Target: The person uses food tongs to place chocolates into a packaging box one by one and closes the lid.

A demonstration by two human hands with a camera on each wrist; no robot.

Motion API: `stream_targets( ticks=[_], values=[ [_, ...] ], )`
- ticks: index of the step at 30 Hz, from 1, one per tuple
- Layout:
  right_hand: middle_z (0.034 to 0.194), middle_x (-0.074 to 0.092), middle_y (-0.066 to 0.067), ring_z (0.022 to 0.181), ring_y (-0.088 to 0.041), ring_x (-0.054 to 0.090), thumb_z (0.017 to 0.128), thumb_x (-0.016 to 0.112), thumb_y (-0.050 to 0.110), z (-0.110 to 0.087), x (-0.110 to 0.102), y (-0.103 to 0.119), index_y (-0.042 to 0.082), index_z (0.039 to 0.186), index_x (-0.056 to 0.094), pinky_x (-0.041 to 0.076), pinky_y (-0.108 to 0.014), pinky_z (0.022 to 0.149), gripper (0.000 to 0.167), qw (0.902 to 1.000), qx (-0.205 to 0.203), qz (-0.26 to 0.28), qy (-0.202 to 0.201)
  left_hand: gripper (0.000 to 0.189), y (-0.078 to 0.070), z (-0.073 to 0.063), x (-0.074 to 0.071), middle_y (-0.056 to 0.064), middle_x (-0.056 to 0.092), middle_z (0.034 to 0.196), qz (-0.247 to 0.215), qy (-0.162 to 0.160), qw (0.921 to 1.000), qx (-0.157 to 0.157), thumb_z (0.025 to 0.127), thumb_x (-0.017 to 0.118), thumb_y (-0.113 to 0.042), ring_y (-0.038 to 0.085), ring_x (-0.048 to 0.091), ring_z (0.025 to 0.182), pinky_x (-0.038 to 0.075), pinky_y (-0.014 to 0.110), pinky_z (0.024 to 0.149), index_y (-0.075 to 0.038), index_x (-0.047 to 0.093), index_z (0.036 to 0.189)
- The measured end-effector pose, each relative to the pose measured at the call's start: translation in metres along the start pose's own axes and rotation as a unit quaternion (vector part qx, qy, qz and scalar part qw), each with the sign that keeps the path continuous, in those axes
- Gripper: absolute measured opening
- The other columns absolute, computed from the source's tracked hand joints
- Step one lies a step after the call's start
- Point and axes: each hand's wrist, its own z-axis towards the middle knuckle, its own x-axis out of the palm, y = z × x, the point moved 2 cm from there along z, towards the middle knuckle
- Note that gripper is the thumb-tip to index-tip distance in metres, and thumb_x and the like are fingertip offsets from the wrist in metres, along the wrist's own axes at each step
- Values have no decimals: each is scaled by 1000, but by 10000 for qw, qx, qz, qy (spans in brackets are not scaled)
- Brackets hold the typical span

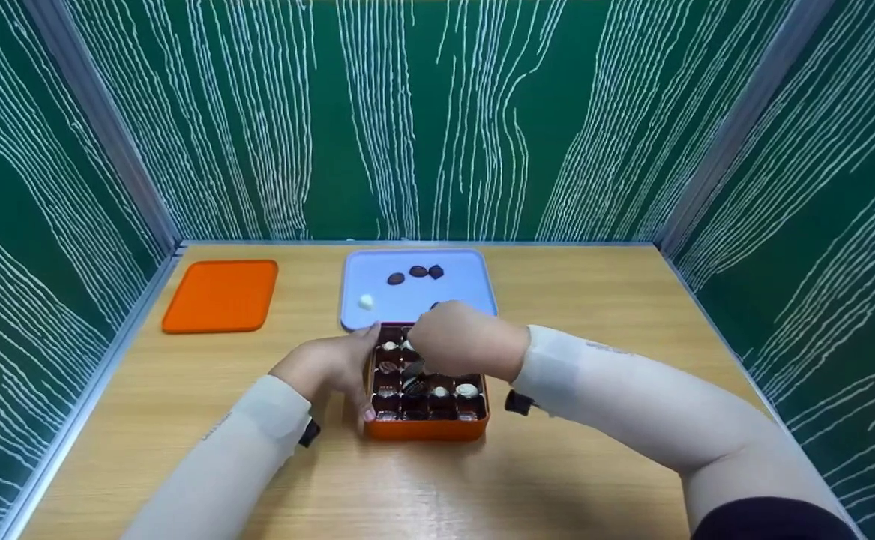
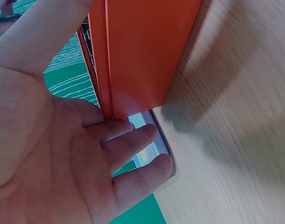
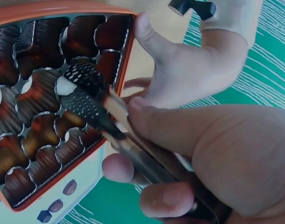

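An orange-rimmed box with a brown divided insert holds several white and dark chocolates. My left hand steadies its left side, thumb near the front corner and fingers toward the back corner. The left wrist view shows those fingers extended, with the palm apart from the orange wall. Over the box, my right hand grips metal tongs with black perforated tips pointing down into the compartments. A white chocolate shows between the tips. Whether they pinch it firmly, I cannot tell.
Behind the box lies a pale blue tray carrying several dark chocolates and a white chocolate. An orange lid or tray rests at the back left. Green walls with white lines enclose the wooden table.
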Motion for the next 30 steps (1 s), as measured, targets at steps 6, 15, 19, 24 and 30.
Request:
stream_targets(
  ticks=[6,15,19,24,30],
  values=[
    [91,83,-1,79,-19,76,102,86,40,9,7,5,13,104,83,72,-37,86,28,9998,-109,-152,-60,167,0,1,1,21,3,192,108,-6,9999,95,65,113,-23,42,13,178,14,55,147,-8,-4,183],
    [94,84,-3,76,-19,73,104,84,42,8,7,6,12,108,83,73,-39,86,31,9999,14,-7,156,169,1,3,1,21,3,192,59,-28,10000,39,61,113,-20,44,14,177,13,57,147,-9,-4,183],
    [96,84,-4,77,-20,73,104,83,43,6,4,5,11,114,83,72,-38,86,34,9995,86,-60,284,170,1,3,1,20,4,192,-3,-42,10000,34,60,113,-19,45,16,177,14,59,146,-11,-5,183],
    [94,83,-4,75,-19,71,105,82,42,1,-4,3,10,115,84,72,-37,87,34,9991,164,29,380,171,1,3,1,18,3,192,69,-4,10000,1,60,113,-23,43,14,178,13,58,147,-12,-5,183],
    [88,81,-4,71,-18,67,105,83,44,-7,-14,-11,10,107,83,70,-40,83,35,9984,216,369,370,171,1,2,0,19,3,192,58,20,10000,-14,60,113,-22,44,13,178,12,58,147,-12,-6,183]
  ],
)
